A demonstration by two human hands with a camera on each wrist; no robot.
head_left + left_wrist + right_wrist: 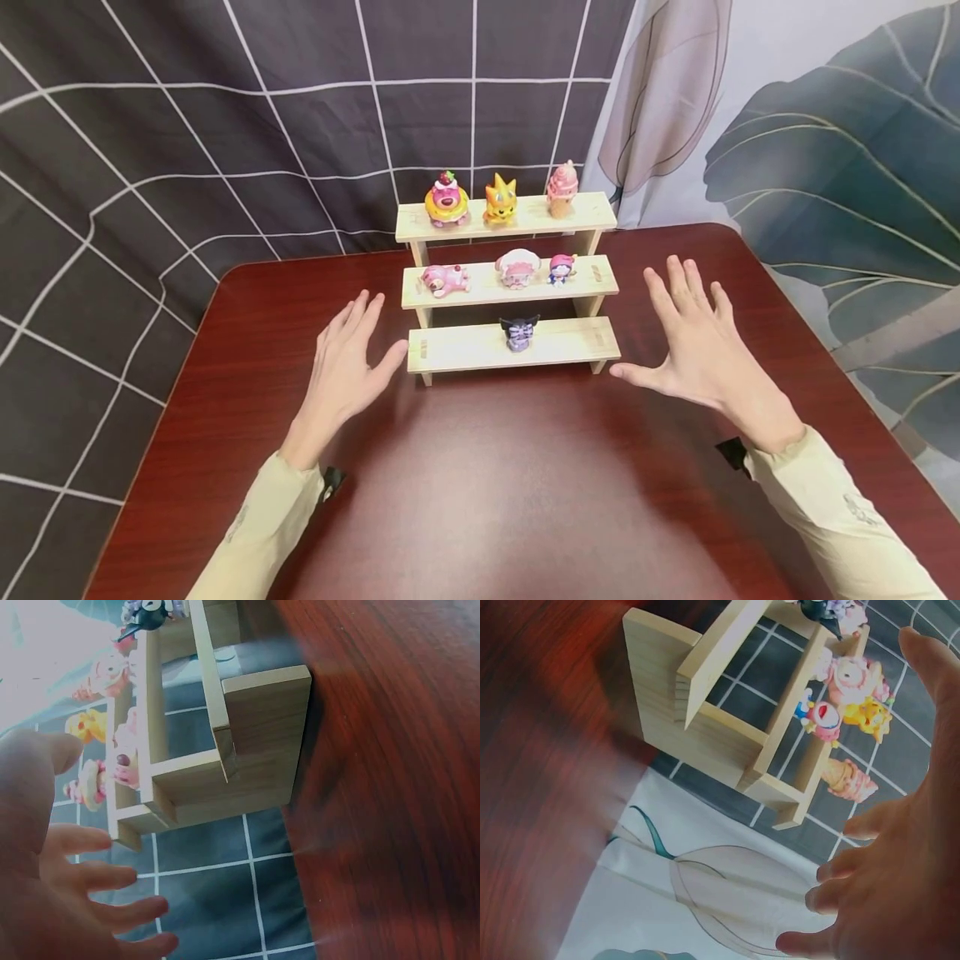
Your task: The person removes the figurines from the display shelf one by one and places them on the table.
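A three-step wooden display shelf [465, 354] stands at the far middle of the table. My left hand [348, 358], fingers spread, is beside its left end, thumb tip close to the lowest step. Off the right end is my right hand [697, 346], fingers spread and holding nothing. The top step carries a pink bear figurine in a yellow ring [447, 200], a yellow spiky-headed figurine [500, 200] and a pink ice-cream cone figurine [562, 190]. On the middle step are a lying pink figurine [446, 280], a white-and-pink figurine [517, 269] and a small red-capped figurine [560, 269]. A black-and-purple figurine [519, 332] sits on the lowest step.
The dark red table [510, 483] has rounded far corners. A dark curtain with a white grid [300, 125] hangs behind and to the left. To the right hangs a pale curtain with large leaf patterns [825, 167].
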